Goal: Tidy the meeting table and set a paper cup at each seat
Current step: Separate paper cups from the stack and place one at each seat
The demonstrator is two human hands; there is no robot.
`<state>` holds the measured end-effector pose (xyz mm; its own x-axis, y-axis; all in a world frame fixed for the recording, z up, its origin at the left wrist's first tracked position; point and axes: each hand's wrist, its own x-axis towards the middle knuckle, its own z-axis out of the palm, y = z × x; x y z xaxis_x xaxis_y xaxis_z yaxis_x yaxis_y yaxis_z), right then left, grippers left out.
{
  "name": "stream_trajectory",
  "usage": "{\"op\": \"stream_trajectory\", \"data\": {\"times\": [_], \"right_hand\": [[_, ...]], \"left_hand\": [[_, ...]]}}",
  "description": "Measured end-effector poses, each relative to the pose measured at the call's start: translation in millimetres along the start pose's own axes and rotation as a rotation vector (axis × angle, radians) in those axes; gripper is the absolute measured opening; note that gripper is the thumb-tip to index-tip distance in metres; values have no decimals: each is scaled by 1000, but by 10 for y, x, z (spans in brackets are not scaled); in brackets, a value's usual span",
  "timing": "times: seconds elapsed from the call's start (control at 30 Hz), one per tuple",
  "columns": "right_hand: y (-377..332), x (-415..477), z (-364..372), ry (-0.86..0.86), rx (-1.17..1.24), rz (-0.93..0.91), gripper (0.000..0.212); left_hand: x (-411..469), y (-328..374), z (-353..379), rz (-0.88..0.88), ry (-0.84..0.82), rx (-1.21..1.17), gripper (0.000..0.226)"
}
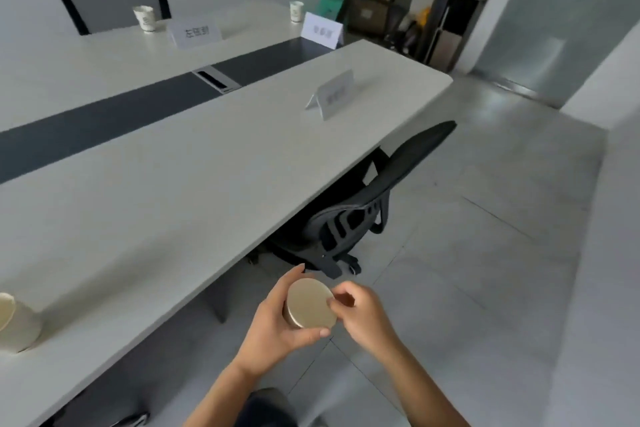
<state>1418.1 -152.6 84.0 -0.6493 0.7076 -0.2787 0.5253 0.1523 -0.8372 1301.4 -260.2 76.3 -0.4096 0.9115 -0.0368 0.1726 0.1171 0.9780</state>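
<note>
Closest in, off the table's [173, 201] near edge, the left hand [273, 319] curls round a paper cup [310, 303], its round tan end facing the camera. The right hand [363, 312] pinches that end's edge. On the table a second cup [17, 322] stands far left, and a third cup [145, 19] and fourth cup [296, 11] stand along the far side. A black chair [363, 211] is tucked under at right.

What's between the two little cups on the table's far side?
One white name card stands between the left cup and right cup, seen in the head view.
</note>
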Motion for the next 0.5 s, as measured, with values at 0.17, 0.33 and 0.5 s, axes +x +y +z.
{"op": "stream_trajectory", "data": {"times": [0.17, 0.33, 0.5], "right_hand": [[186, 51, -447, 234, 45, 39, 30], [229, 301, -945, 422, 110, 77, 25], [159, 728, -1616, 520, 172, 61, 24]], "left_hand": [[397, 119, 354, 1, -109, 52, 93], [919, 155, 404, 23, 74, 77, 62], [1763, 219, 298, -36, 431, 14, 27]]}}
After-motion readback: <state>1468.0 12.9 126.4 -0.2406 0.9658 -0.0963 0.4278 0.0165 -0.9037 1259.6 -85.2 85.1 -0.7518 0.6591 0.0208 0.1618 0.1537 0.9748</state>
